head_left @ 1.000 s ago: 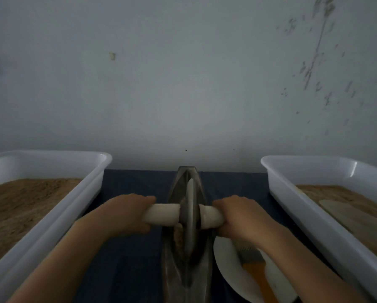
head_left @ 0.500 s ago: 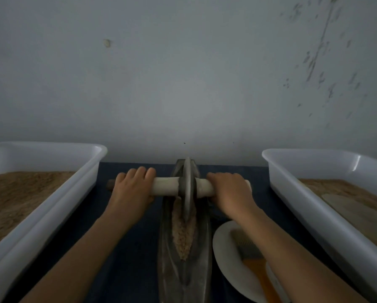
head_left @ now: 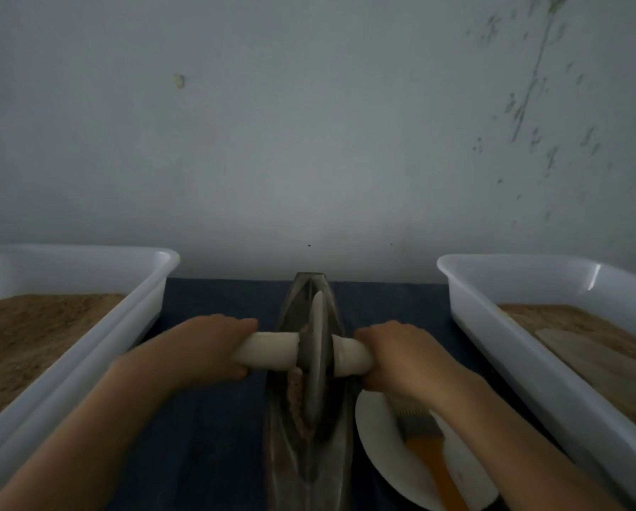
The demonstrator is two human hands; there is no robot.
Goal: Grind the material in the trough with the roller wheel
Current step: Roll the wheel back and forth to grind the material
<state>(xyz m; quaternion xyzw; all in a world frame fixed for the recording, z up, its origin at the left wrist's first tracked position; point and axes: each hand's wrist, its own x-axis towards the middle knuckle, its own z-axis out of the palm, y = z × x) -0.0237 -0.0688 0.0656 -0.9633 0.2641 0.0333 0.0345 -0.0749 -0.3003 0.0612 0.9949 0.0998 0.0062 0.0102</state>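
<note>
A dark boat-shaped metal trough [head_left: 301,470] lies lengthwise on the blue cloth in the middle. The grey roller wheel [head_left: 317,357] stands upright in its groove, near the trough's middle. A pale axle handle [head_left: 268,350] runs through the wheel. My left hand [head_left: 202,348] grips the left end of the handle, and my right hand [head_left: 401,354] grips the right end. Brownish ground material [head_left: 296,396] lies in the groove beside and in front of the wheel, partly hidden by it.
Two white plastic tubs hold brown powder: one at the left [head_left: 88,348] and one at the right [head_left: 523,337]. A white plate [head_left: 390,451] with an orange-handled brush [head_left: 431,459] sits right of the trough, under my right forearm. A grey wall stands close behind.
The wheel has rolled back from the far end of the trough toward me, with both hands drawn back along with it. It now covers much of the material.
</note>
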